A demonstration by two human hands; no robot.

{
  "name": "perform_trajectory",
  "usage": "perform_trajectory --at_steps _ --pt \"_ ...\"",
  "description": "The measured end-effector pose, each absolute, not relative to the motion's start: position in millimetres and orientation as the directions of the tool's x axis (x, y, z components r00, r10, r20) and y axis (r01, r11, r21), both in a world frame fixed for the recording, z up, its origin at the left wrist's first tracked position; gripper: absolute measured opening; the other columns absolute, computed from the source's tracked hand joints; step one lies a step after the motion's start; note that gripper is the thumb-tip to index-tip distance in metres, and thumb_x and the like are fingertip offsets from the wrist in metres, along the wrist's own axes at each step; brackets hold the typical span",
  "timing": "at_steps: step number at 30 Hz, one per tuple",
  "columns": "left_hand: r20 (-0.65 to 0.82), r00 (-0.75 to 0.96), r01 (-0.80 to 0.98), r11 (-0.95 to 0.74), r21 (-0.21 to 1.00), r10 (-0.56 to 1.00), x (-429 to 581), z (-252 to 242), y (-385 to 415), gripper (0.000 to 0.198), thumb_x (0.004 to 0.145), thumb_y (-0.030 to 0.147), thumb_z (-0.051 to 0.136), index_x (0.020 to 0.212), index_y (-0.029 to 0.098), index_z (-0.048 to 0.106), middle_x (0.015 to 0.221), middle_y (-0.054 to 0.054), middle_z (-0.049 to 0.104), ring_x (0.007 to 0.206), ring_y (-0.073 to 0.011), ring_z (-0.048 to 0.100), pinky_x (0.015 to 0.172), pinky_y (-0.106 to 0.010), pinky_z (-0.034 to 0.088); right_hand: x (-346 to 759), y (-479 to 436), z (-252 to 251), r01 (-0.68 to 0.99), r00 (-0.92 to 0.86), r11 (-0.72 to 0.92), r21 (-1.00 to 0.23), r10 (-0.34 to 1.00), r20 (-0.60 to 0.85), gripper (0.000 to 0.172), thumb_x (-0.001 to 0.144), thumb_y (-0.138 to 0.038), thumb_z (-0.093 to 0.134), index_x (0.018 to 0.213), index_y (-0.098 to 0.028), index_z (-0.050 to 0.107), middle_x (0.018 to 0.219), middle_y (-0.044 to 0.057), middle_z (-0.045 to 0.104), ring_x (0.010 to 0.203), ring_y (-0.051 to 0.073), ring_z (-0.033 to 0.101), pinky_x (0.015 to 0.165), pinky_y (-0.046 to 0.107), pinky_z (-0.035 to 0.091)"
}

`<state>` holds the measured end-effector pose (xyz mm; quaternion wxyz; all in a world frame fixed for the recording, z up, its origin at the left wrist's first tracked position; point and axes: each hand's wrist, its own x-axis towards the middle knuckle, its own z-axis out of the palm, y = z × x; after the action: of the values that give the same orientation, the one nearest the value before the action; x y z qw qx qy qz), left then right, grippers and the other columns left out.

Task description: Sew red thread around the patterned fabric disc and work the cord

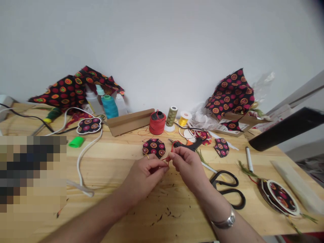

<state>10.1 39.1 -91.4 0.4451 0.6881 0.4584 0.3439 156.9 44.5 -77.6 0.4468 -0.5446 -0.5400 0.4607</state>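
Observation:
Both hands meet over the middle of the wooden table (121, 141), pinching a thin red cord (165, 158). My left hand (146, 170) holds it between thumb and forefinger; a ring is on one finger. Close by on the right, my right hand (187, 165) pinches the same cord, and a loop of it rises above the fingers. Just behind my hands lies a round patterned fabric piece (153, 147). A black glue gun (193, 145) with an orange trigger rests behind my right hand. Black-handled scissors (234, 189) lie by my right forearm, which partly hides them.
A red cord spool (157, 123), an olive thread cone (172, 116) and a yellow spool (185, 118) stand at the back. A teal thread cone (110, 107) is left of a cardboard tray (131, 123). Stacked round patterned pieces (282, 197) lie right. A white cable (79, 162) crosses the left.

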Motion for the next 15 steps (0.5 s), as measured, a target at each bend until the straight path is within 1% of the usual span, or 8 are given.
perform_trajectory --at_steps 4,7,9,10,12,14,15 --pt "0.093 0.404 0.355 -0.250 0.901 0.910 10 -96 39 0.021 0.082 0.025 0.049 0.078 0.021 0.069 0.075 -0.002 0.060 0.072 -0.0158 0.054 0.066 -0.026 0.040 155 44 -80 -0.036 -0.078 -0.171 -0.985 0.983 -0.167 0.019 0.073 -0.031 0.057 0.065 -0.014 0.054 0.046 -0.006 0.042 0.039 0.005 0.031 0.038 0.018 0.022" --pt "0.101 0.432 0.370 -0.279 0.886 0.896 10 -96 39 0.022 0.083 0.023 0.047 0.078 0.021 0.069 0.073 -0.002 0.060 0.072 -0.0155 0.054 0.067 -0.027 0.040 155 44 -83 -0.137 -0.125 -0.206 -0.969 0.974 -0.189 0.020 0.072 -0.032 0.059 0.064 -0.015 0.052 0.049 -0.006 0.044 0.040 0.004 0.029 0.038 0.017 0.021" --pt "0.108 0.431 0.379 -0.288 0.879 0.896 10 -95 39 0.021 0.082 0.022 0.047 0.078 0.021 0.068 0.074 -0.002 0.058 0.073 -0.0152 0.054 0.068 -0.027 0.041 155 45 -83 -0.152 -0.132 -0.196 -0.969 0.975 -0.176 0.021 0.072 -0.032 0.060 0.064 -0.015 0.051 0.050 -0.006 0.044 0.041 0.004 0.029 0.038 0.017 0.021" --pt "0.124 0.408 0.384 -0.293 0.875 0.905 10 -94 39 0.020 0.081 0.022 0.049 0.076 0.021 0.068 0.078 -0.003 0.058 0.076 -0.0156 0.054 0.070 -0.027 0.042 156 45 -83 -0.144 -0.127 -0.184 -0.972 0.978 -0.166 0.021 0.072 -0.032 0.060 0.064 -0.015 0.051 0.050 -0.006 0.044 0.041 0.004 0.030 0.039 0.017 0.022" --pt "0.178 0.298 0.394 -0.291 0.872 0.938 9 -91 39 0.016 0.078 0.022 0.052 0.071 0.019 0.066 0.091 -0.005 0.055 0.088 -0.0180 0.053 0.078 -0.029 0.041 156 45 -81 -0.108 -0.103 -0.159 -0.981 0.984 -0.148 0.021 0.072 -0.031 0.059 0.063 -0.016 0.050 0.050 -0.006 0.044 0.041 0.004 0.032 0.039 0.017 0.024" --pt "0.228 0.120 0.379 -0.257 0.889 0.966 8 -87 40 0.013 0.076 0.023 0.054 0.067 0.018 0.063 0.102 -0.006 0.051 0.099 -0.0208 0.050 0.085 -0.032 0.040 156 45 -80 -0.049 -0.074 -0.133 -0.990 0.989 -0.129 0.020 0.073 -0.031 0.058 0.062 -0.016 0.050 0.050 -0.005 0.044 0.042 0.005 0.034 0.039 0.017 0.025" --pt "0.237 0.034 0.345 -0.234 0.909 0.971 8 -85 41 0.012 0.075 0.024 0.055 0.066 0.017 0.060 0.104 -0.007 0.050 0.101 -0.0212 0.050 0.086 -0.032 0.040 156 45 -79 -0.018 -0.063 -0.119 -0.993 0.991 -0.117 0.020 0.073 -0.030 0.057 0.062 -0.016 0.049 0.051 -0.005 0.045 0.042 0.005 0.034 0.039 0.017 0.025"
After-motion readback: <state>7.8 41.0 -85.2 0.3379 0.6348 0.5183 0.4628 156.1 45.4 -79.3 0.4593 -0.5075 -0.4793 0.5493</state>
